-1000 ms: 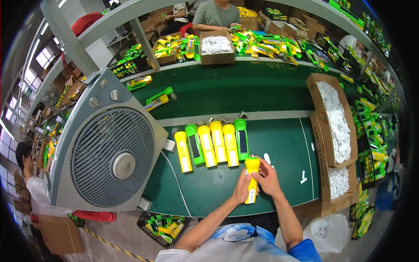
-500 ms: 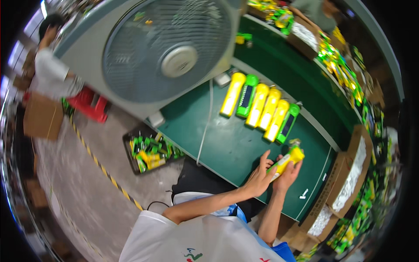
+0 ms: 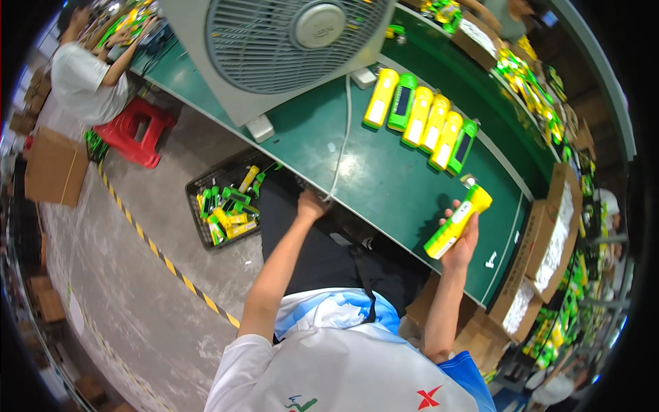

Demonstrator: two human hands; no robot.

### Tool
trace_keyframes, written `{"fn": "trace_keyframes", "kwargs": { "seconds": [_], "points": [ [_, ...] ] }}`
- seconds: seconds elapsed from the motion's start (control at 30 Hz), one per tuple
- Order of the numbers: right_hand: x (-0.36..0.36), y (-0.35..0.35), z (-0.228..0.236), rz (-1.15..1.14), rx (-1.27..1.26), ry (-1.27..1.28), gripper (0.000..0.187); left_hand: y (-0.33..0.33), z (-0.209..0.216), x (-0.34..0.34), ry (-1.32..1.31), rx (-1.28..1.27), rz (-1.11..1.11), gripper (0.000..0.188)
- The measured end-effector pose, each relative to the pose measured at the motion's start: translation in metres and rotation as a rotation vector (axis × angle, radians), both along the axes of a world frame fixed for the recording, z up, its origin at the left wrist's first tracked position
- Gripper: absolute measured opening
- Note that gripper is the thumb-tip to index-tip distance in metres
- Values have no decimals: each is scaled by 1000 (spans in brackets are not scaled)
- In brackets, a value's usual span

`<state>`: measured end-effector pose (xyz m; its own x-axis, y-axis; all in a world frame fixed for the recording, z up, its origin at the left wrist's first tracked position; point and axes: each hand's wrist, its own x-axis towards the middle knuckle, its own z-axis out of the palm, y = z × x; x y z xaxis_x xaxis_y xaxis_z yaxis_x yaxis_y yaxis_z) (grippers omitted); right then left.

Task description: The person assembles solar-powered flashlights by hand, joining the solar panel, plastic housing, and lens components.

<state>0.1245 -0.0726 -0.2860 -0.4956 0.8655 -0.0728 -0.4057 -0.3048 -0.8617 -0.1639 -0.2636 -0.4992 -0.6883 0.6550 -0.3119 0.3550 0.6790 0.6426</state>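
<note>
Head-worn fisheye, downward over the workbench (image 3: 384,185)

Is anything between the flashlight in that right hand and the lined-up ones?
Nothing visible blocks the way. The right hand holds the yellow-and-green flashlight near the row of flashlights; just a small silvery piece by the held one's head shows there.

At three o'clock, my torch (image 3: 458,224) covers much of my right hand's (image 3: 463,251) palm, its label's print too small to read. At centre, my left hand's (image 3: 313,205) fingertips are lost by the table's (image 3: 312,130) edge; I can't tell what they touch. The top edge cuts off the fan (image 3: 237,82) at twelve. My trousers (image 3: 302,257) hide part of the crate (image 3: 195,209) at nine.
</note>
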Motion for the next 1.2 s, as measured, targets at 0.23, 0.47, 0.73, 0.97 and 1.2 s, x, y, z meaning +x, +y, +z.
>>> {"fn": "trace_keyframes", "kwargs": {
  "seconds": [0.23,0.47,0.73,0.97,1.2],
  "points": [
    [31,-40,3,-77,101,-6,44,20,-32,-111,140,493,124,48],
    [63,-10,7,-225,56,-83,43,-18,-40,-166,-200,822,315,41],
    [21,205,53,-214,71,-133,36,-85,-90,-85,-249,500,478,84],
    [-40,429,44,-431,291,-509,38,-137,80,62,-354,-358,-7,42],
    [-30,515,-24,-577,608,-1138,57,130,344,-4,-159,152,-819,27]
  ]
}}
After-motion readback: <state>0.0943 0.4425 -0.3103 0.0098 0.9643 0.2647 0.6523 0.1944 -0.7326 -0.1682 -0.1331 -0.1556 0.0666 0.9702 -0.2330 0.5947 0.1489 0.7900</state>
